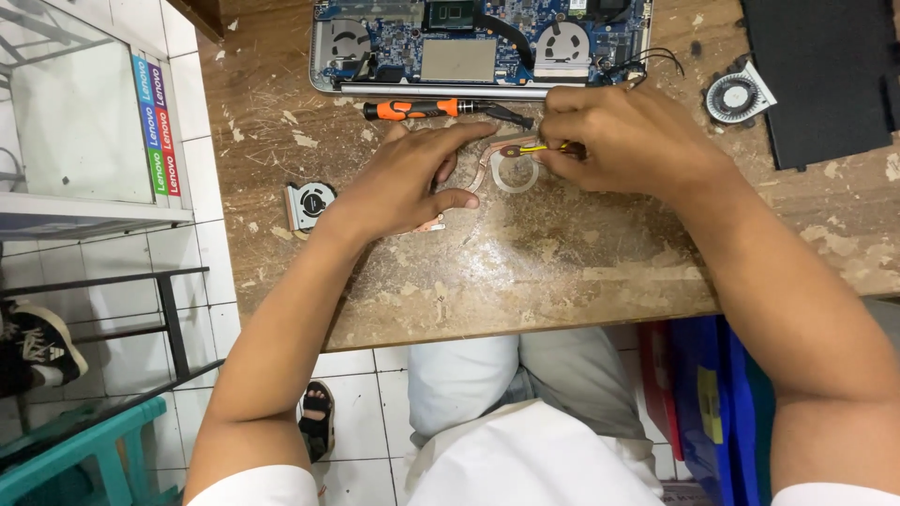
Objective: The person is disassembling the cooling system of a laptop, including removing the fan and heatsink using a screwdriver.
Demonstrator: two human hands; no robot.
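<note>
Hands at centre of a worn wooden table [525,272], both on a copper heat-pipe assembly [487,169] lying flat on the top. Left hand [403,183] presses down on the assembly's left part, fingers spread narrow, index finger stretched toward the pipe's ring-shaped end; thumb tucked beneath. Right hand [614,141] closed around a small yellow-handled screwdriver [539,148], tip pointing left onto the assembly near the ring. Exact contact point of tip hard to make out, probably at a screw or bracket.

Just behind the hands: orange-and-black screwdriver [427,109] lying flat, parallel to the table's far edge. Beyond it, opened laptop chassis [483,47], motherboard and two fan housings exposed. Loose cooling fan [307,204] left of the left hand, near the table edge. Second loose fan [738,96] to the right, beside a black panel [825,75]. Table surface scratched, flecked with chips. White tiled floor [366,412] below; teal stool [84,454] lower left.
</note>
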